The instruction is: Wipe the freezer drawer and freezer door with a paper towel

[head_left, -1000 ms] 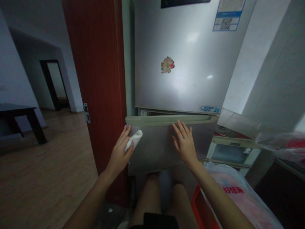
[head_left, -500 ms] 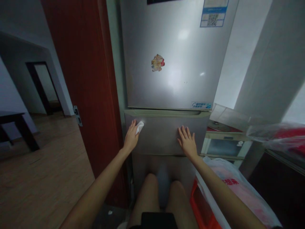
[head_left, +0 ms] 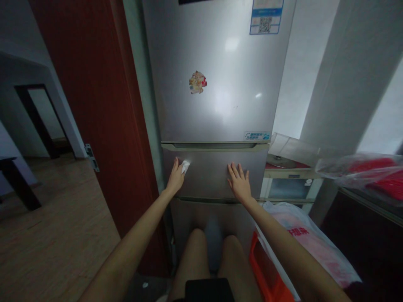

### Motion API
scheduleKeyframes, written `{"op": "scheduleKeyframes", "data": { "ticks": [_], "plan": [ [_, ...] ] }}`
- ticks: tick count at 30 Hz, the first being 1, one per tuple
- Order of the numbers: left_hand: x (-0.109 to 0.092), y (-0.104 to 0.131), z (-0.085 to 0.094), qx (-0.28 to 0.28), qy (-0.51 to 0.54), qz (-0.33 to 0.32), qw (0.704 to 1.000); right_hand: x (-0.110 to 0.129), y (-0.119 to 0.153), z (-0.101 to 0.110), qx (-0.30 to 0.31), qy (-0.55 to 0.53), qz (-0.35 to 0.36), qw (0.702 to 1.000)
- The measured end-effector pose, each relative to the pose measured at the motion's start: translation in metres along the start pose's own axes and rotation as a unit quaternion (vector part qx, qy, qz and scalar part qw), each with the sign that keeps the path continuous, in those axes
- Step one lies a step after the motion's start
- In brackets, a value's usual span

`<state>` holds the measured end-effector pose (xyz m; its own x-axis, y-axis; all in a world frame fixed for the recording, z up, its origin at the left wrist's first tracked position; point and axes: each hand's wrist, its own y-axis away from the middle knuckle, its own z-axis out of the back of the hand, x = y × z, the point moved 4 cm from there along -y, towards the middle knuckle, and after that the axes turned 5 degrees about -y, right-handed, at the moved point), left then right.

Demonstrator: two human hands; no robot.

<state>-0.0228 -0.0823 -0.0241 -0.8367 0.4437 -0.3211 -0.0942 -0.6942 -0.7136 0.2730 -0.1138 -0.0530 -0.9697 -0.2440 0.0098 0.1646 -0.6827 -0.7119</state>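
I see a dim room with a tan floor [head_left: 63, 239] on the left, a dark table leg [head_left: 21, 184] at the edge, and a doorway [head_left: 42, 119] beyond. A red-brown wooden door [head_left: 91, 96] with a metal lock plate stands open just beside the fridge [head_left: 217, 54]. A pale wall rises on the right, partly in shadow.

The fridge is silver-grey. Its upper door carries a flower-shaped sticker [head_left: 197, 82], a label with a square code [head_left: 265, 23] and a small blue strip. Below that door is the drawer [head_left: 208, 174], pushed in, with a pale top edge and a long dark grip recess. It lies between the person's two hands, above the knees.

I see the left hand [head_left: 176, 178] on the drawer's left part, fingers stretched upward, pinching a small white cloth [head_left: 185, 166] against the front. The right hand [head_left: 240, 183] lies on the right part, fingers spread, gripping nothing.

The drawer's contents are hidden. By the right forearm sits a white plastic bag [head_left: 315, 243] with red lettering, something pinkish showing through. Higher up, a clear plastic bag [head_left: 338, 167] holds something red. A cabinet [head_left: 289, 188] with a glass front stands beside the fridge, its inside too hazy to read.
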Motion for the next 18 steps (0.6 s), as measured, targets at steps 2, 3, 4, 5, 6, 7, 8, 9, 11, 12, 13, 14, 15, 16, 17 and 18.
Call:
{"op": "scheduleKeyframes", "data": {
  "ticks": [2,3,4,5,6,7,8,9,11,12,13,14,15,16,17,18],
  "plan": [
    [-0.005,0.003,0.006,-0.007,0.031,0.016,0.999,0.007,0.000,0.004,0.001,-0.023,-0.004,1.000],
    [-0.009,0.006,0.010,-0.015,0.059,0.031,0.998,0.013,0.001,0.007,0.006,-0.042,-0.001,0.999],
    [-0.012,0.010,0.014,-0.024,0.094,0.051,0.994,0.021,0.003,0.010,0.014,-0.068,0.007,0.998],
    [-0.016,0.015,0.017,-0.031,0.129,0.072,0.989,0.032,0.005,0.015,0.023,-0.102,0.024,0.994],
    [-0.020,0.020,0.019,-0.035,0.159,0.092,0.982,0.046,0.008,0.020,0.030,-0.139,0.050,0.989],
    [-0.024,0.026,0.021,-0.031,0.185,0.108,0.976,0.061,0.011,0.027,0.033,-0.175,0.084,0.980],
    [-0.029,0.032,0.021,-0.018,0.206,0.120,0.971,0.078,0.015,0.035,0.028,-0.206,0.123,0.970],
    [-0.034,0.038,0.019,0.005,0.225,0.124,0.966,0.095,0.020,0.044,0.017,-0.225,0.166,0.960],
    [-0.044,0.051,0.015,0.071,0.265,0.118,0.954,0.126,0.028,0.063,-0.016,-0.228,0.246,0.942],
    [-0.049,0.057,0.014,0.103,0.285,0.114,0.946,0.139,0.031,0.070,-0.029,-0.220,0.273,0.936],
    [-0.053,0.064,0.014,0.129,0.299,0.109,0.939,0.149,0.031,0.077,-0.035,-0.209,0.286,0.934],
    [-0.057,0.070,0.015,0.150,0.308,0.109,0.933,0.155,0.031,0.081,-0.031,-0.201,0.286,0.937],
    [-0.059,0.077,0.016,0.167,0.315,0.118,0.927,0.159,0.029,0.083,-0.013,-0.197,0.272,0.942],
    [-0.060,0.084,0.018,0.183,0.322,0.135,0.919,0.161,0.026,0.082,0.017,-0.199,0.252,0.947],
    [-0.060,0.092,0.021,0.200,0.332,0.158,0.908,0.161,0.023,0.081,0.055,-0.207,0.230,0.950],
    [-0.059,0.099,0.023,0.215,0.347,0.183,0.894,0.160,0.022,0.078,0.094,-0.217,0.209,0.949]
  ]
}}
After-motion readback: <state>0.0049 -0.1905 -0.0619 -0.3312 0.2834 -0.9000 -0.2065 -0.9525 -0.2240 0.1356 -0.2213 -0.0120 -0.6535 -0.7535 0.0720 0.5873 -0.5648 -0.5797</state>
